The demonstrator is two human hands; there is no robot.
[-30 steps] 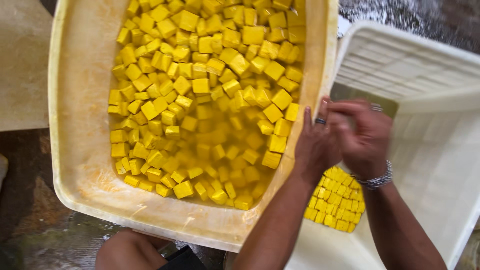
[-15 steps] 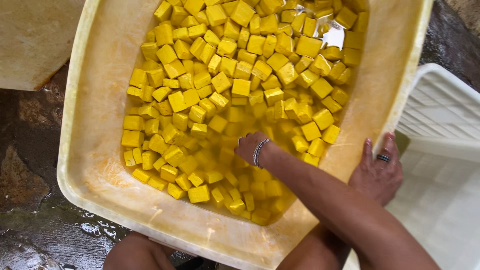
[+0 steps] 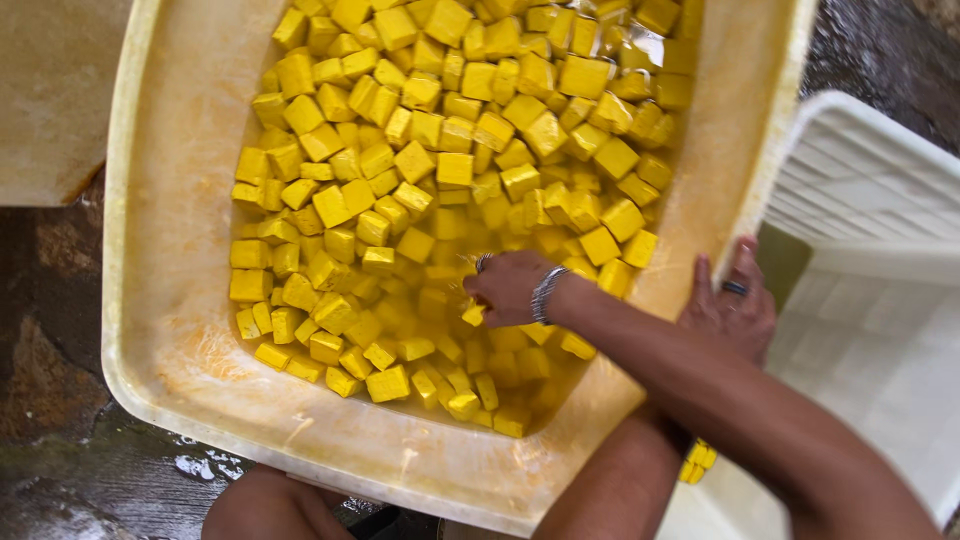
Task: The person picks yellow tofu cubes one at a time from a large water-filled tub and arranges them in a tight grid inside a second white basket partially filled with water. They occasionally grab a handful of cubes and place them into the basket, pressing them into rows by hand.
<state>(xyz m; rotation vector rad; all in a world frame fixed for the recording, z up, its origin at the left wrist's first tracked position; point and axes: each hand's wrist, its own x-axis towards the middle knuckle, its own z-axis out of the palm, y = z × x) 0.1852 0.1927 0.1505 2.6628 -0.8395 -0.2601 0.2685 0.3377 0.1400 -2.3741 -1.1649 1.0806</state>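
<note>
head view, straight down into a wide cream tub [image 3: 170, 250] full of yellow cubes [image 3: 455, 168] lying in yellow liquid. cubes heaped thick toward the tub's far edge and its left side, thinner and half sunk near the middle and the near edge. right hand [image 3: 510, 285] down in the liquid at about the middle of the tub, reached in across the near right corner, a metal bracelet [image 3: 545, 293] on the wrist, fingers curled under among the cubes; cannot tell whether anything is grasped, though one small cube sits touching the knuckles. left hand [image 3: 735, 300] outside the tub, laid against its right edge, fingers released and stretched upward along the wall, a dark ring [image 3: 735, 288] on one finger, forearm passing beneath the right arm. just beside the tub's right edge, a white slatted crate [image 3: 870, 180], with a few yellow blocks [image 3: 697, 462] showing low in it under the arm. wet dark ground [image 3: 60, 470] along the tub's left and near edges, a pale slab [image 3: 50, 100] off the far left corner.
</note>
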